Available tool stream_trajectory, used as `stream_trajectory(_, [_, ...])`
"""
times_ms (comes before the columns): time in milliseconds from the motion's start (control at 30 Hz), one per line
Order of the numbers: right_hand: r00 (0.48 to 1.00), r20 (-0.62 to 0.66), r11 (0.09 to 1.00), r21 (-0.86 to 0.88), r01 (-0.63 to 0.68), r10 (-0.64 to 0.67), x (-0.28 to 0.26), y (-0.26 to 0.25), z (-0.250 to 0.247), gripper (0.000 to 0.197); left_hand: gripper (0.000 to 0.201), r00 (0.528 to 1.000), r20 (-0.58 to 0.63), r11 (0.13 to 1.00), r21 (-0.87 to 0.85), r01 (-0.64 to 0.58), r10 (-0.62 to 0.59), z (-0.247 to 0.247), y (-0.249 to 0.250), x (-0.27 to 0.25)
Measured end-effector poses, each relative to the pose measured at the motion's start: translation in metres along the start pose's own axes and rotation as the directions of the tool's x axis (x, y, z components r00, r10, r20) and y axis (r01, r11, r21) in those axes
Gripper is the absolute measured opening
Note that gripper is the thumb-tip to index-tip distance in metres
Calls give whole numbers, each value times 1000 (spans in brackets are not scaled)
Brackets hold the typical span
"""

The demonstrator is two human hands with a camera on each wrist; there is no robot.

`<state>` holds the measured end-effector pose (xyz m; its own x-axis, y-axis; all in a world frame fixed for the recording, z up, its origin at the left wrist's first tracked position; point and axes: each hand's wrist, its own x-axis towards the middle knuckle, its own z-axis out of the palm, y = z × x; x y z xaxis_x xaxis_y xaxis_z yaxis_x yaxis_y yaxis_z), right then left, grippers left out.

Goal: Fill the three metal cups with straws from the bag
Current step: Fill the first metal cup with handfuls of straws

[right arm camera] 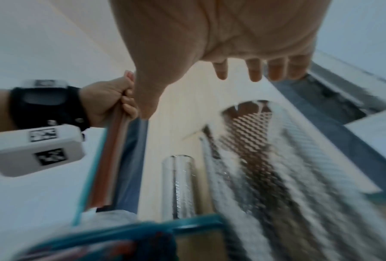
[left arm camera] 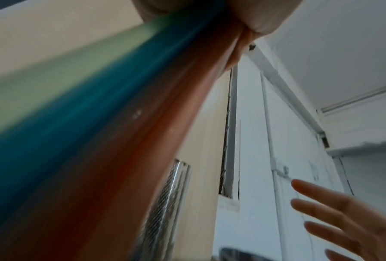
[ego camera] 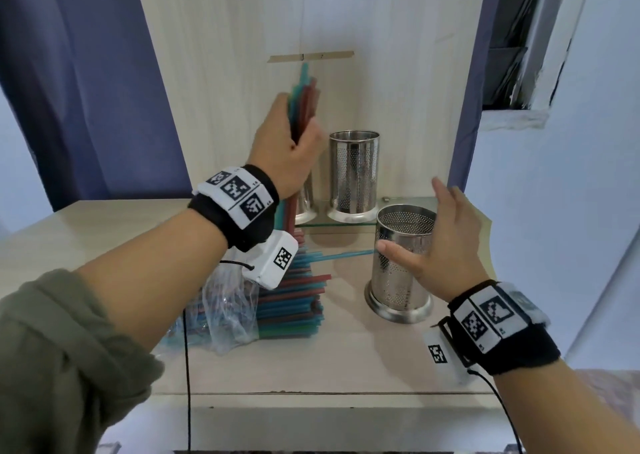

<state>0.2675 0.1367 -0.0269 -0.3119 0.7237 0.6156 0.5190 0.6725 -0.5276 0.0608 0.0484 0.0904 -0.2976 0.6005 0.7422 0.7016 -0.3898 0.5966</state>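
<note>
Head view: straws (ego camera: 294,301) in plastic bag (ego camera: 227,310)
</note>
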Motion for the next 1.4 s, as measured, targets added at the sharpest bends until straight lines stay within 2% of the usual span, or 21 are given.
stream_trajectory(67, [991,6,989,61,132,-133,-4,-32,-8,100,8,997,-74,996,-81,-35,29,-10,9,3])
stream_trajectory(133, [958,117,959,145,244,-262,-5,-61,-13,86,6,993,-111,977,-202,-72,50,-18,22,4])
stream_trajectory(200, [913,208,927,213,308,-351,-2,-85,-13,81,6,991,-101,933,-338,-120,91,-22,36,-2])
stream_trajectory(267, [892,245,898,330,292,-381,0,-104,-6,74,6,987,-73,900,-404,-162,145,-21,51,-17])
stream_trajectory(333, [898,236,846,484,223,-372,1,-117,4,57,6,986,-48,864,-475,-164,161,-16,62,-34])
stream_trajectory(433, [910,207,707,697,121,-360,-2,-120,11,28,10,979,1,832,-526,-174,206,-13,67,-55])
stream_trajectory(467, [905,219,682,725,99,-365,-4,-117,11,21,10,972,46,849,-498,-176,229,-13,64,-58])
stream_trajectory(533, [906,239,708,701,88,-349,-10,-110,11,26,13,955,188,885,-449,-124,230,-16,54,-59])
stream_trajectory(567, [919,238,734,675,77,-315,-13,-104,12,29,27,945,254,898,-433,-78,205,-18,47,-59])
stream_trajectory(633, [954,215,765,644,22,-208,-18,-85,15,33,69,920,371,943,-332,3,127,-23,24,-60])
stream_trajectory(700, [975,191,789,614,-32,-109,-22,-64,17,33,82,866,500,999,-4,39,-32,-29,-6,-65])
stream_trajectory(733, [979,189,797,601,-56,-73,-24,-54,18,34,82,825,551,963,268,-31,-127,-34,-23,-68])
stream_trajectory(767, [979,196,803,590,-80,-47,-27,-46,20,36,81,779,582,835,530,-145,-234,-39,-39,-72])
stream_trajectory(800, [977,210,815,571,-101,-26,-30,-39,22,37,78,732,596,670,694,-262,-330,-42,-49,-78])
stream_trajectory(833, [974,227,822,556,-122,-9,-34,-33,26,38,74,700,595,542,766,-345,-395,-44,-58,-83])
stream_trajectory(867, [970,242,821,552,-144,7,-37,-28,31,36,71,682,589,476,792,-382,-433,-45,-63,-88])
stream_trajectory(900, [967,255,812,561,-163,18,-40,-23,36,34,70,677,577,451,806,-382,-457,-45,-67,-92])
stream_trajectory(1000, [955,295,786,582,-208,35,-51,-15,48,38,68,700,546,443,824,-352,-460,-42,-73,-97])
stream_trajectory(1167, [944,322,769,585,-259,72,-63,-4,58,38,57,729,556,409,820,-401,-400,-32,-75,-97])
stream_trajectory(1267, [944,323,777,576,-252,66,-64,-2,58,40,51,723,558,409,819,-402,-407,-27,-79,-95])
stream_trajectory(1400, [947,318,772,592,-232,41,-66,1,59,44,53,703,560,394,823,-409,-439,-21,-85,-92])
